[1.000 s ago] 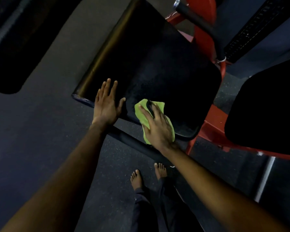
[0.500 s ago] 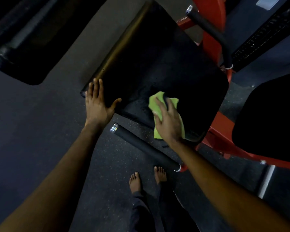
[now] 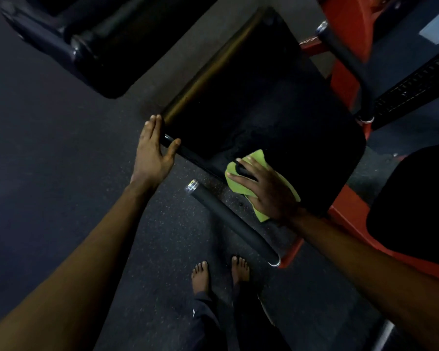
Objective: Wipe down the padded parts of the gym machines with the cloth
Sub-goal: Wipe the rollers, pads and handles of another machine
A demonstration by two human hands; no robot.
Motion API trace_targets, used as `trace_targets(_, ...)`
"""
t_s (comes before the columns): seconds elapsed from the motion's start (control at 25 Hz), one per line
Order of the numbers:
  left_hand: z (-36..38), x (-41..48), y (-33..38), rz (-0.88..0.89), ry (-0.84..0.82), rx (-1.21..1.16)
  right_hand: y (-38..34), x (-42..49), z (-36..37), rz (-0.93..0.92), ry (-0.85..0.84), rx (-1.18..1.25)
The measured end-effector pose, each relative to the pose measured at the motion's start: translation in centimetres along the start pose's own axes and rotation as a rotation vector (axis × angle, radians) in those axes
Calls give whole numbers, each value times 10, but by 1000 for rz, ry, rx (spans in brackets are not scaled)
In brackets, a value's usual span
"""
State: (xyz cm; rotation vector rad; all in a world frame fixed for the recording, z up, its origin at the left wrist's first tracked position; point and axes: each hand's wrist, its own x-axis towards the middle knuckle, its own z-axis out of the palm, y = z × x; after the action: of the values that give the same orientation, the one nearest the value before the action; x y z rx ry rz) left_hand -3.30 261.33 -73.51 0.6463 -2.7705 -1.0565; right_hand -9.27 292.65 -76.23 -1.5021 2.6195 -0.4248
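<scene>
Flat right hand (image 3: 266, 191) presses green cloth (image 3: 257, 160) onto black seat pad (image 3: 264, 110).
Straight-fingered left hand (image 3: 151, 153) at its 9 o'clock corner; second pad (image 3: 416, 203) at 4 o'clock cut off, dim.

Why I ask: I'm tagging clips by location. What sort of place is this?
Most likely a gym: a black padded seat on a red steel frame, a foam-sleeved bar beside it, and speckled rubber flooring. The right hand presses a green cloth on the seat.

A crumpled lime-green cloth (image 3: 257, 158) lies on the near edge of a large black pad (image 3: 264, 105) with rounded corners and a glossy left side.
</scene>
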Motion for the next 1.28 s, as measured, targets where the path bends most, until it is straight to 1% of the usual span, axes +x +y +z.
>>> trace_targets(0.16, -8, -1, -1, -33, 35, -103, -28, 45, -6, -31, -29, -20)
trace_targets(0.24, -13, -3, -2, -44, 36, -134, -24, 34, -3, -48, -39, -44)
trace_targets(0.4, -10, -9, 2, -68, 36, -130, -1, -10, -1, -153, -65, -53)
trace_targets(0.48, -4, -19, 4, -101, 45, -154, -2, 5, 1, -128, -74, -57)
trace_targets(0.6, 3, -34, 5, -96, 33, -183, -15, 41, 5, -63, -44, -58)
trace_targets(0.72, 8, -50, 11, -115, 6, -175, -14, 40, 6, 6, 0, 50)
trace_targets(0.8, 17, -73, 23, -143, -44, -167, -13, 34, 7, 18, 26, 115)
trace_targets(0.92, 35, -106, 40, -100, -118, -104, -16, 53, 5, 41, 71, 133)
trace_targets(1.04, 46, -114, 43, -65, -131, -85, -18, 100, -7, 83, 83, 148)
trace_targets(1.16, 49, -116, 43, -85, -97, -72, -15, 114, -11, 23, 86, 104)
trace_targets(1.28, 53, -124, 49, -128, -26, -110, -10, 82, -9, -73, 50, 63)
